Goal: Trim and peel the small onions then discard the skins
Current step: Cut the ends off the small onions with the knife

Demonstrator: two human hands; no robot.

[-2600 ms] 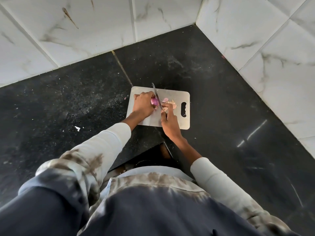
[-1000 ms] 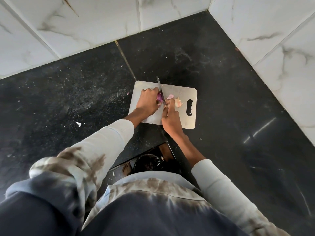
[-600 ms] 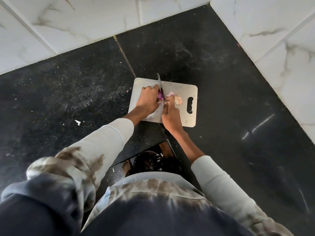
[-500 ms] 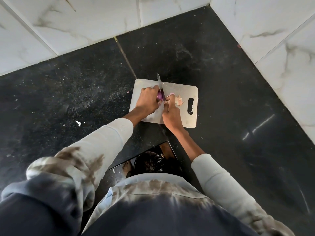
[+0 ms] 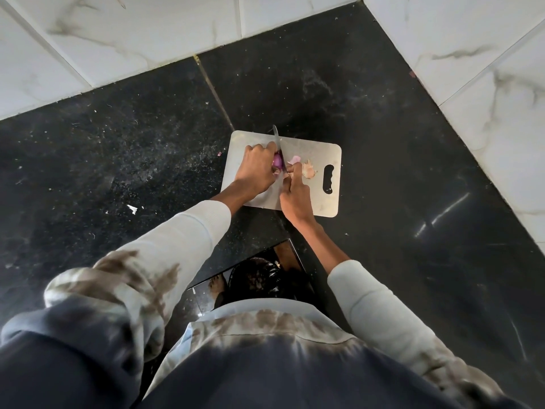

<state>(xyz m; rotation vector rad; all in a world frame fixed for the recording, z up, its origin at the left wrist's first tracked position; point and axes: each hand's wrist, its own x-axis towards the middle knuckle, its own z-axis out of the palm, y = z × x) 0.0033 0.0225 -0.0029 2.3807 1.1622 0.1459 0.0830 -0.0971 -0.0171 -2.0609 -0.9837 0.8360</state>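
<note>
1. Purple small onion [image 5: 277, 163] lay on the steel cutting board [image 5: 318, 199], as I saw it, clamped under the left hand [image 5: 259, 169].
2. Right hand [image 5: 295, 196] gripped the knife [image 5: 277, 143], blade against the onion.
3. Loose skins [image 5: 308, 170] lay just right of the blade on the board, which sat on the black tabletop [image 5: 383, 128].

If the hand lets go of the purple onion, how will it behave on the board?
The onion looks small and rounded, so it would probably roll. The board looks smooth and flat, so it may slide too. The left hand grips it, likely for that reason.

Both hands, left [image 5: 256, 169] and right [image 5: 295, 196], apparently curled, gripping.
</note>
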